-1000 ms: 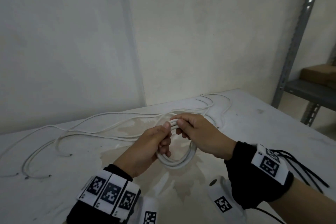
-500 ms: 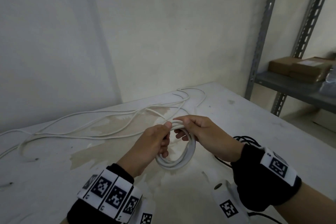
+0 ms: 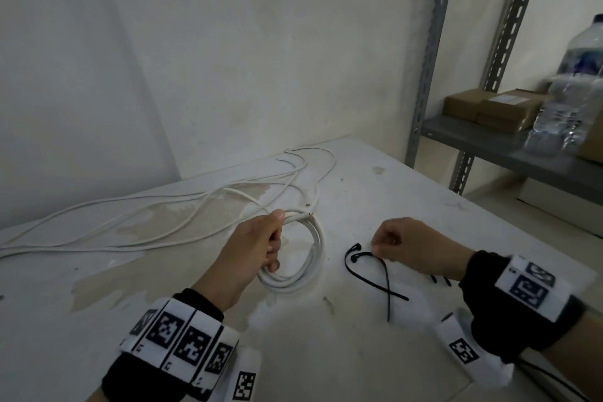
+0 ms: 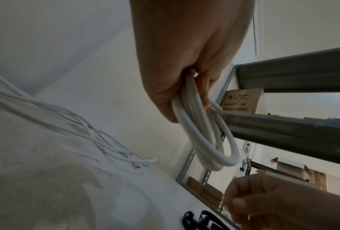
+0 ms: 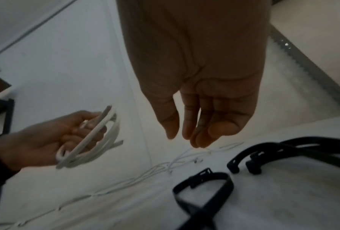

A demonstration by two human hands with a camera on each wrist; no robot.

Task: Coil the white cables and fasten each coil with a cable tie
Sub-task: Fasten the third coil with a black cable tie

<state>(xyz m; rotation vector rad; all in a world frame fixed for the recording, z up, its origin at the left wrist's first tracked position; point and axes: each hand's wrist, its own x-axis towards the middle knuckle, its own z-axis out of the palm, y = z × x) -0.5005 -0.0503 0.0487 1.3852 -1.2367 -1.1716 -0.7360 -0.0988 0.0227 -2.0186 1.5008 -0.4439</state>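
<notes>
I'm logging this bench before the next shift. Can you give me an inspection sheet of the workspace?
Surface: white table, stained and scuffed.
Job's things: white coil, no tie on it; black cable ties lying loose on the table.
Clutter: nothing seen.
Hands: left hand grips the coil; right hand above the ties, fingers relaxed, empty in the right wrist view.
Cables: loose white cables uncoiled across the back of the table.
Surroundings: plain wall; metal shelf at right with cardboard boxes and a water bottle.
</notes>
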